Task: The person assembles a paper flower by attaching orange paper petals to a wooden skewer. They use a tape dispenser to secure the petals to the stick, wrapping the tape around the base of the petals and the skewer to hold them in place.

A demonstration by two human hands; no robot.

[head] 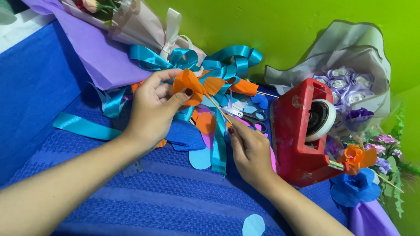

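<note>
My left hand (152,109) pinches an orange paper flower bud (187,83) between thumb and fingers, above a pile of cut paper petals. The bud sits on the tip of a thin wooden stick (216,108) that slants down to the right. My right hand (250,150) grips the lower end of that stick with its fingertips. Loose orange petals (205,122) and blue petals (200,158) lie just under both hands on the blue cloth (144,196).
A red tape dispenser (302,131) stands right of my right hand. Scissors (256,118) lie behind the stick. Teal ribbon (218,61) loops at the back. Wrapped bouquets sit at top left (131,22) and right (350,83). Finished paper flowers (356,175) lie far right.
</note>
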